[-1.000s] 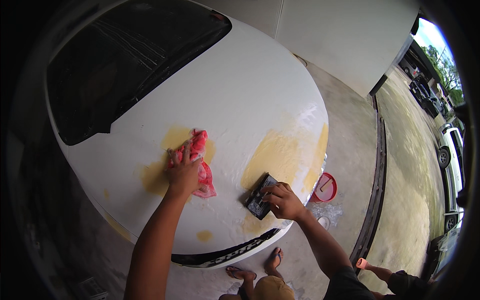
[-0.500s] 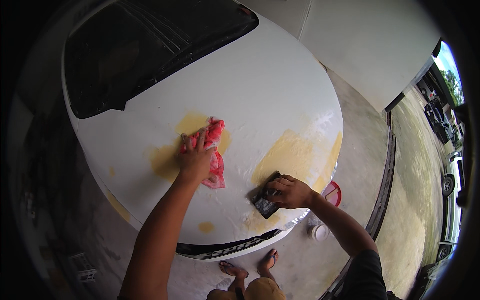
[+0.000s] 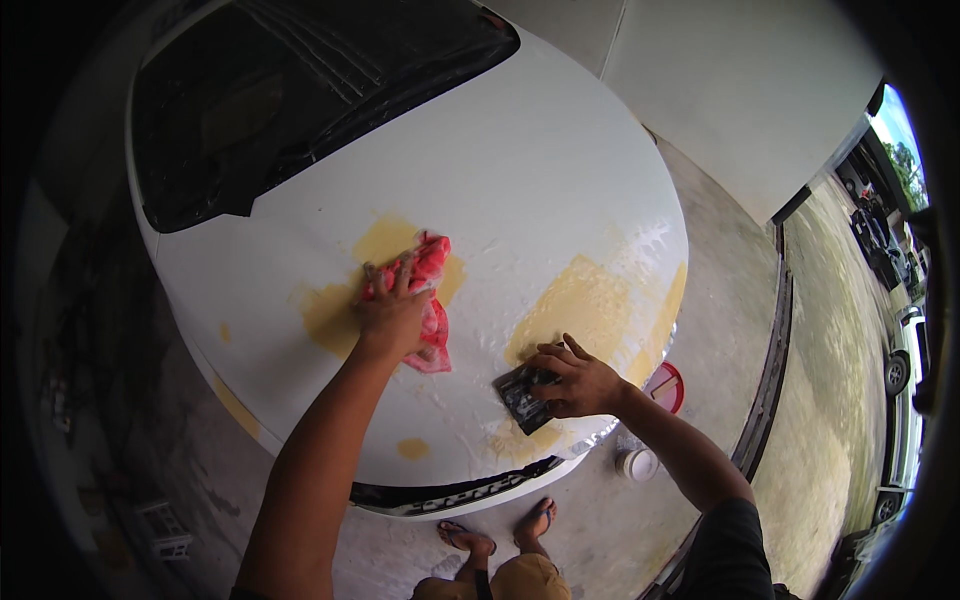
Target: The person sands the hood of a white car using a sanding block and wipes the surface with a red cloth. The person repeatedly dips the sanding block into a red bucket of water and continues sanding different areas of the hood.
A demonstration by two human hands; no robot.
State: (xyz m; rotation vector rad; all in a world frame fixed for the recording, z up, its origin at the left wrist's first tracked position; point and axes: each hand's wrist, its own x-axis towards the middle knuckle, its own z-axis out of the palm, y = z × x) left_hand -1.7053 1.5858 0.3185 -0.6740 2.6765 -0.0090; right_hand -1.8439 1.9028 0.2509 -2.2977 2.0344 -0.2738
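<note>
A white car hood [image 3: 470, 140] with dull yellow filler patches spreads in front of me, wet and streaked with suds toward its right side. On the left patch, my left hand [image 3: 392, 312] presses a wet red and white cloth [image 3: 432, 330] against the hood, fingers curled over its folds. Lower right, my right hand [image 3: 578, 378] grips a dark rectangular sanding block [image 3: 522, 400], which lies on the white paint by the edge of the large yellow patch [image 3: 575, 305]. Whitish slurry coats part of the block.
A pink-rimmed bucket [image 3: 664, 388] and a small white tub [image 3: 637, 464] stand on the concrete floor beside the bumper. The dark windshield [image 3: 300, 90] is at upper left, a pale wall [image 3: 730, 90] at upper right. A dark floor channel [image 3: 768, 390] runs along the right; parked vehicles stand beyond.
The sanding block has shifted slightly left and turned, with my right hand's fingers more spread over it. My left hand and the cloth stay nearly still.
</note>
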